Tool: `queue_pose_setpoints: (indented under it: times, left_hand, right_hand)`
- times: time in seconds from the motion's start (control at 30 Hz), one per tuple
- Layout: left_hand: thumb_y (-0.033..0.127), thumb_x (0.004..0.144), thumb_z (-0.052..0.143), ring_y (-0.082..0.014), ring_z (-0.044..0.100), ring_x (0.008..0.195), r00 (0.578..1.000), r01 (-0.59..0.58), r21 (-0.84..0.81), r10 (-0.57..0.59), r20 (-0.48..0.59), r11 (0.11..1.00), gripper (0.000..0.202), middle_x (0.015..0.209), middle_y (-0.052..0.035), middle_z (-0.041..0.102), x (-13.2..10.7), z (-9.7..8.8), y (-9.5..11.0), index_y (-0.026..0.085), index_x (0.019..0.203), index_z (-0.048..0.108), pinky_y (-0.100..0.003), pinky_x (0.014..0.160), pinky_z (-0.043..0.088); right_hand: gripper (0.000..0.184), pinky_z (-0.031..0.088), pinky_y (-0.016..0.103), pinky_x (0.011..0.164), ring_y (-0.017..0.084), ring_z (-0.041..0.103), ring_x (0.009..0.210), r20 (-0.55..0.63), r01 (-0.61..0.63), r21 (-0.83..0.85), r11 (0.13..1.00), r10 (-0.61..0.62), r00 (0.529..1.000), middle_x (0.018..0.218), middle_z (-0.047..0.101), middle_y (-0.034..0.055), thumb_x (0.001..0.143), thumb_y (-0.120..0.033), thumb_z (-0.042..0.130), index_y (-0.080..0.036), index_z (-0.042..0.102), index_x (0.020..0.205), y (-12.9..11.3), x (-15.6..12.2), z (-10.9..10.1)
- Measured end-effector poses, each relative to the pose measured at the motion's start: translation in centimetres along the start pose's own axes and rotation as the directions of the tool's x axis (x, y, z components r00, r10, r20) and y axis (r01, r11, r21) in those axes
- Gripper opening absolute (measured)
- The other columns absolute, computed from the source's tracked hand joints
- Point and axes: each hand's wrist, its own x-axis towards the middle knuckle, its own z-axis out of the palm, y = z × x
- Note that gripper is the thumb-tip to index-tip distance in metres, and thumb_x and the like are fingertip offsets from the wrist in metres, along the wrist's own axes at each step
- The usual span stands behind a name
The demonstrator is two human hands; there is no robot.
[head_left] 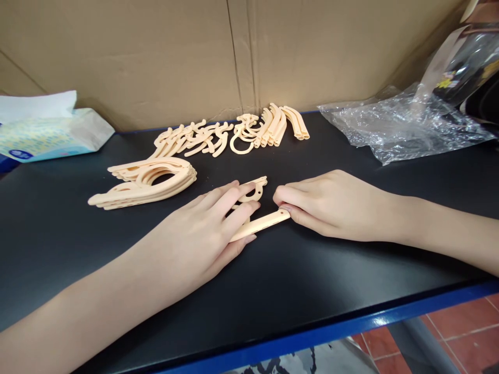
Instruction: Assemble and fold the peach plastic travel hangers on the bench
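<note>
My left hand (202,234) lies on the black tabletop (273,291), its fingers closed over a peach plastic arm piece (260,225). A small peach hook piece (254,190) pokes out from under those fingertips. My right hand (331,205) comes in from the right and pinches the right end of the same arm piece, fingers pressed together. Behind my left hand sits a stack of assembled peach hangers (146,182). Farther back lie loose hook pieces (198,139) and a bundle of curved arm pieces (278,124).
A tissue pack (47,132) sits at the back left. Crumpled clear plastic bags (401,122) lie at the back right. A cardboard wall (234,52) closes off the rear. The table's blue front edge (351,324) runs along the near side, with red floor tiles below.
</note>
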Motion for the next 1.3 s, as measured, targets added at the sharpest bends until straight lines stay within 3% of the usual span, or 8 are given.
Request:
queue_pose_setpoints:
  times: [0.63,0.97,1.3]
  left_hand:
    - [0.025,0.112,0.032,-0.042,0.067,0.131,0.999,-0.029,0.024,0.029,-0.012,0.999,0.046,0.14,-0.0271,0.066,0.11,0.05,-0.14,0.004,0.135,0.065,-0.06,0.095,0.065]
    - [0.027,0.112,0.036,-0.0407,0.064,0.134,1.0,-0.011,0.012,0.011,0.009,1.0,0.041,0.142,-0.025,0.064,0.16,0.01,-0.26,0.006,0.135,0.064,-0.058,0.099,0.064]
    - [0.028,0.112,0.034,-0.039,0.065,0.133,0.999,-0.02,0.023,0.019,0.026,1.0,0.041,0.137,-0.0238,0.066,0.15,-0.02,-0.04,0.008,0.133,0.062,-0.057,0.1,0.063]
  right_hand:
    - [0.022,0.027,0.029,0.056,0.015,0.057,0.061,-0.042,0.027,0.006,1.0,-0.027,0.999,0.083,0.069,-0.0005,0.109,-0.021,0.039,-0.02,0.057,0.098,0.15,0.0,0.2]
    - [0.022,0.027,0.03,0.056,0.015,0.057,0.06,-0.071,0.045,-0.012,0.999,-0.046,0.996,0.082,0.068,-0.0011,0.109,-0.021,0.038,-0.02,0.057,0.099,0.26,-0.16,0.32]
    - [0.02,0.025,0.031,0.057,0.015,0.055,0.061,0.0,0.008,-0.011,1.0,-0.008,1.0,0.082,0.066,-0.0004,0.108,-0.021,0.04,-0.02,0.056,0.097,0.14,0.05,0.06]
